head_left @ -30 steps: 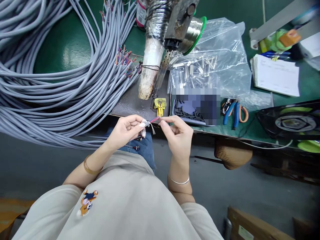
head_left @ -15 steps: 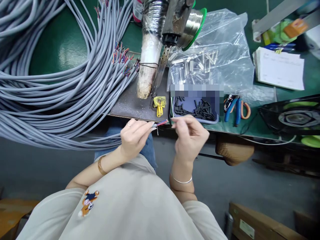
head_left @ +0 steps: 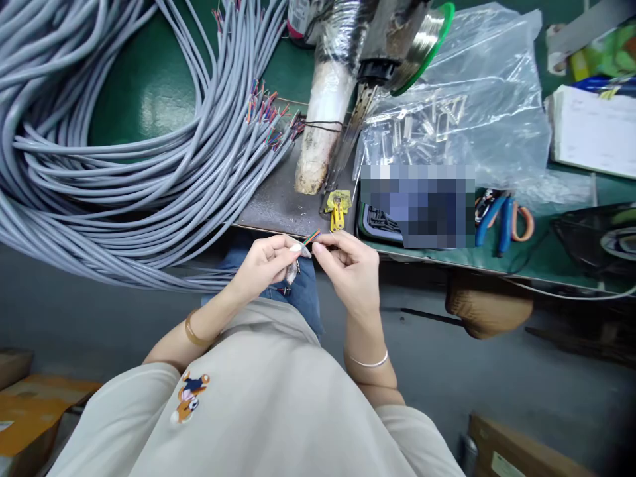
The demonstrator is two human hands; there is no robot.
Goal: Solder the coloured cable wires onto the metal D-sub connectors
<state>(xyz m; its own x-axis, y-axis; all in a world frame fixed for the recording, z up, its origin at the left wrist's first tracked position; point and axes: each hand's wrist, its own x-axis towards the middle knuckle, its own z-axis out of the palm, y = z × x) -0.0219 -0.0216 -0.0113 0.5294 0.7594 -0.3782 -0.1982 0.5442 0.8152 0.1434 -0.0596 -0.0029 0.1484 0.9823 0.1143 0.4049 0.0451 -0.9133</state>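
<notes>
The coloured wire ends (head_left: 313,236) fan out just off the near edge of the bench. Their long axis slants far and right out of the left hand (head_left: 261,265), whose fingers are pinched closed on them. The right hand (head_left: 354,271) sits just to their right, its thumb and forefinger curled at the tips; I cannot tell whether they grip a strand. The 2 hands hide the cable's sheath. A yellow clip (head_left: 337,207) lies just beyond, and grey cable coils (head_left: 99,165) lie far left.
</notes>
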